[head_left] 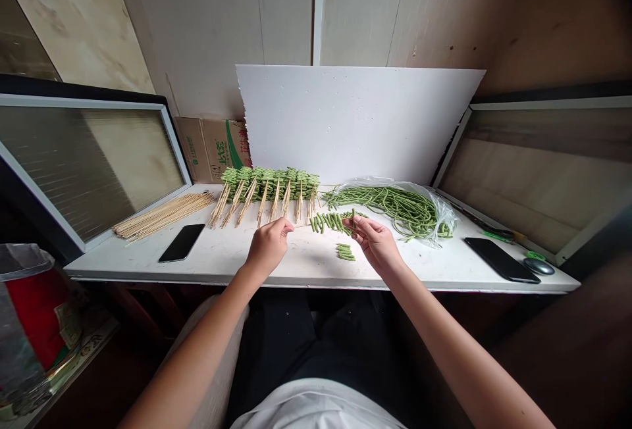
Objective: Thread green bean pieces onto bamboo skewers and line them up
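Note:
Closed in a pinch, my left hand [269, 243] grips the bare end of a thin wooden skewer [302, 225]. Several short green bean pieces [326, 222] are threaded crosswise along it. At the skewer's other end, my right hand [372, 241] pinches a green bean piece [353, 220] that stands nearly upright. Whether the tip passes through that piece is hidden by the fingers. Below the skewer, a small group of cut bean pieces [345, 252] lies on the white table [306, 268]. More cut pieces show partly behind my right fingers.
Filled bean skewers [271, 182] are stacked at the back, sticks toward me. Bare skewers [165, 215] and a phone [182, 243] lie left. Long green beans [395, 205] rest in a plastic bag [439, 225] right, near a black phone [501, 260]. A white foam board [360, 123] stands behind.

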{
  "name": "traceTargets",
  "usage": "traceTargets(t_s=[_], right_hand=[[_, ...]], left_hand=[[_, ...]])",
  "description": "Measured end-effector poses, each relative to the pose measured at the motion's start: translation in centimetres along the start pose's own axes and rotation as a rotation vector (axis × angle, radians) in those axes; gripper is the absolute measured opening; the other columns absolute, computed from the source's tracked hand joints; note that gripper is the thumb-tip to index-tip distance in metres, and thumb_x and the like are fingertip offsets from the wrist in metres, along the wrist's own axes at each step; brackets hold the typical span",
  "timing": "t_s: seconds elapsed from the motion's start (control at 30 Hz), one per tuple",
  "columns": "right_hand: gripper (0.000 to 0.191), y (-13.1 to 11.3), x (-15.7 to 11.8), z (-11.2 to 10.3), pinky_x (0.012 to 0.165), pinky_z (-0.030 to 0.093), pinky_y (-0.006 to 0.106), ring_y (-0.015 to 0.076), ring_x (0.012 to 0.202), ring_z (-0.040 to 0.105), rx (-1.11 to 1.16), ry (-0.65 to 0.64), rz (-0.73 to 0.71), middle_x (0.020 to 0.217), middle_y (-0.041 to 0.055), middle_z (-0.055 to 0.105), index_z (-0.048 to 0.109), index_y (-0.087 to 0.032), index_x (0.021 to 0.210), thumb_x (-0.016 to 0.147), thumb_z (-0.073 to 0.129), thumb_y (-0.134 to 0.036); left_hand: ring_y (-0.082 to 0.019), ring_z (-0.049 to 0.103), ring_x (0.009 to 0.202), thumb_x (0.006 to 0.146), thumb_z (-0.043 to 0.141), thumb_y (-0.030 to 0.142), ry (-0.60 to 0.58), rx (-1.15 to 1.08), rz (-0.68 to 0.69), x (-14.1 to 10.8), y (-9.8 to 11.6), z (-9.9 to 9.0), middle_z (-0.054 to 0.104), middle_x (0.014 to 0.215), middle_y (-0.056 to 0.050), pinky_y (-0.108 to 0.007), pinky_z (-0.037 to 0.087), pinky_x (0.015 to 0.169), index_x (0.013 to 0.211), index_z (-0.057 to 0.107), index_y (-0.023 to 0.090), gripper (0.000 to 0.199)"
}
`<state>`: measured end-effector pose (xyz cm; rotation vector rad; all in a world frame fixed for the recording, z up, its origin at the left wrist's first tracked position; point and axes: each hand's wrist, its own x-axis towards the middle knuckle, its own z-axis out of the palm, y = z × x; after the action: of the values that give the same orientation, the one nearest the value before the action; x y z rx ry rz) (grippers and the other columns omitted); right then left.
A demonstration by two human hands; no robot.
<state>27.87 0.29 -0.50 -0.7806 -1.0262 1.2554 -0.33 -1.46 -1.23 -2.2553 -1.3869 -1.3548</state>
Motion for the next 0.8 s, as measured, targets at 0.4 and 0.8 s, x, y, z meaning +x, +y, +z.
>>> traceTargets(t_s=[0.4,0.8], right_hand=[[0.029,0.4,-0.3,0.2,0.077,0.060,0.038,0.0325,0.110,0.074,-0.103,0.035,-0.082,0.098,0.0101,0.082,0.083,-0.024,0.085,0.073,0.091,-0.049],[0.035,1.7,-0.3,0.6,0.078,0.063,0.035,0.0176,0.076,0.070,-0.111,0.010,-0.048,0.093,0.0035,0.078,0.083,-0.023,0.089,0.068,0.094,-0.049]], left_hand=[[-0.021,0.075,0.079,0.085,0.051,-0.003,0.010,0.037,0.006,-0.2,0.4,0.2,0.077,0.083,-0.003,-0.028,0.055,0.068,0.087,0.065,0.022,0.029],[-0.021,0.072,0.076,0.087,0.051,-0.002,-0.017,0.014,-0.009,0.1,0.7,-0.3,0.076,0.081,-0.004,-0.028,0.051,0.065,0.089,0.067,0.020,0.027]])
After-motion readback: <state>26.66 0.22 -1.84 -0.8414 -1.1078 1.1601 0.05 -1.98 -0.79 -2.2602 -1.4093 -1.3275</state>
